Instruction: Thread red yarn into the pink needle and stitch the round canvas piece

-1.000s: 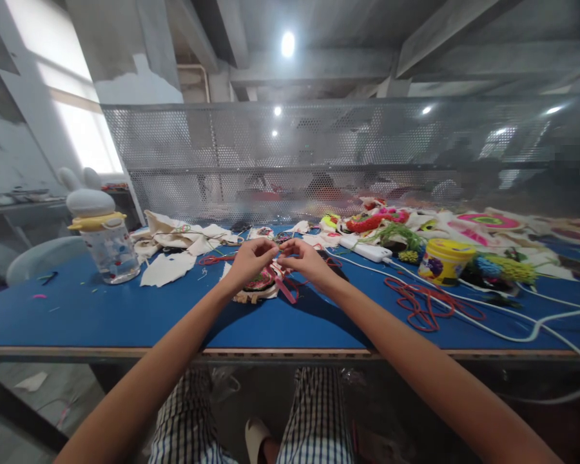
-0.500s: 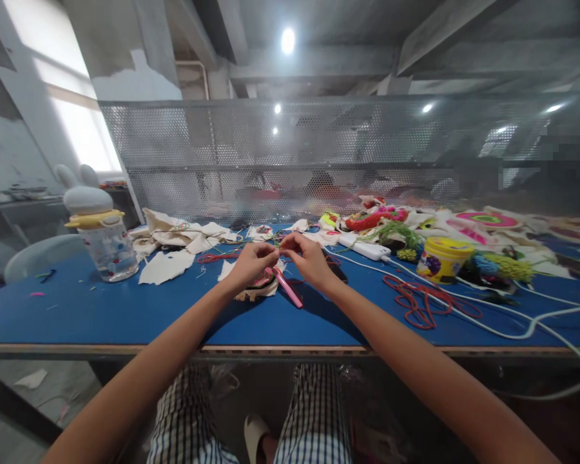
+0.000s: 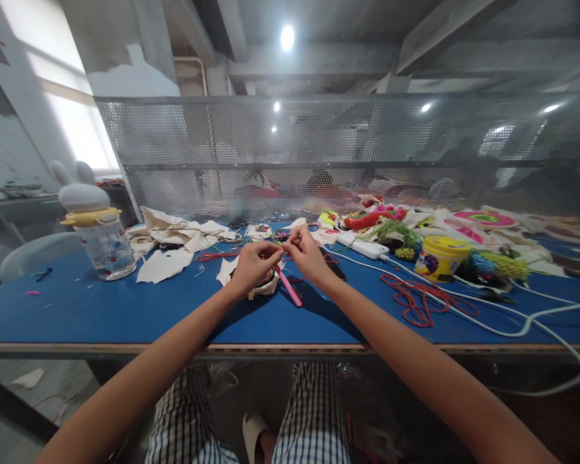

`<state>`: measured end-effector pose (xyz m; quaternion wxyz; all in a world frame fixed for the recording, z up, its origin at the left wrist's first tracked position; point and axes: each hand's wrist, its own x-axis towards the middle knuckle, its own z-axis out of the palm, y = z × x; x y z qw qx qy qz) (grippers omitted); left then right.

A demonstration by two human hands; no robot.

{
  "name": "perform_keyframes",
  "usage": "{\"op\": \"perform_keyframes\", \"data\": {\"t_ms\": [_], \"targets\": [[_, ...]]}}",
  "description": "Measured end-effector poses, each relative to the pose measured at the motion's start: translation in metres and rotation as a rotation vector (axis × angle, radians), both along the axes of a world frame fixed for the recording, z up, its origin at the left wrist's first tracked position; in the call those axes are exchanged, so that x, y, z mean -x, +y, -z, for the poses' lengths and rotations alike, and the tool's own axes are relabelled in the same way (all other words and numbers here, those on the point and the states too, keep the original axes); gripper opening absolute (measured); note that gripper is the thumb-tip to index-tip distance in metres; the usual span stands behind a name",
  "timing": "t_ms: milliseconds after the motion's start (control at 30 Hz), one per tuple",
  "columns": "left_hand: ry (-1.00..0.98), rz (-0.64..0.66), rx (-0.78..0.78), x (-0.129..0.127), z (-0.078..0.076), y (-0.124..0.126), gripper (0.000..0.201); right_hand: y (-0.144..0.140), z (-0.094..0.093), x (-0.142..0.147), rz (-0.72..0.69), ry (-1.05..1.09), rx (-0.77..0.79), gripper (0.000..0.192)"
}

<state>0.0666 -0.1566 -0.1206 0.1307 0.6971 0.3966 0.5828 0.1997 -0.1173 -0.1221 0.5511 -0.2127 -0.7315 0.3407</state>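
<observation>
My left hand (image 3: 256, 264) and my right hand (image 3: 307, 254) meet fingertip to fingertip above the table, both in a pinch. Whatever lies between the fingers is too small to make out; a greenish speck shows at the tips. Just under them a pink pen-like tool (image 3: 290, 289) slants down toward the table edge. Partly covered by my left hand is a small piece of cream cloth (image 3: 269, 287) with coloured yarn work on it, lying on the blue table (image 3: 174, 316).
A rabbit-topped water bottle (image 3: 99, 241) stands left, near cream cloth scraps (image 3: 163, 265). To the right are a white power strip (image 3: 362, 245), a yellow tub (image 3: 442, 259), tangled red cord (image 3: 415, 303), white cables (image 3: 517, 334) and heaped yarn pieces. A perforated metal screen (image 3: 251, 142) rises behind.
The right hand has risen slightly, its fingers more upright. My left hand shifted a little to the right, its fingers straighter. The pink tool stays almost in place; the view moved slightly.
</observation>
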Motion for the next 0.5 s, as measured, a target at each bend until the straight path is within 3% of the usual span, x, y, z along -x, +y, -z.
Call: {"op": "perform_keyframes", "data": {"t_ms": [500], "targets": [[-0.037, -0.082, -0.069, -0.0084, 0.0015, -0.0032, 0.010, -0.0015, 0.0013, 0.0077, -0.042, 0.066, 0.096, 0.025]]}}
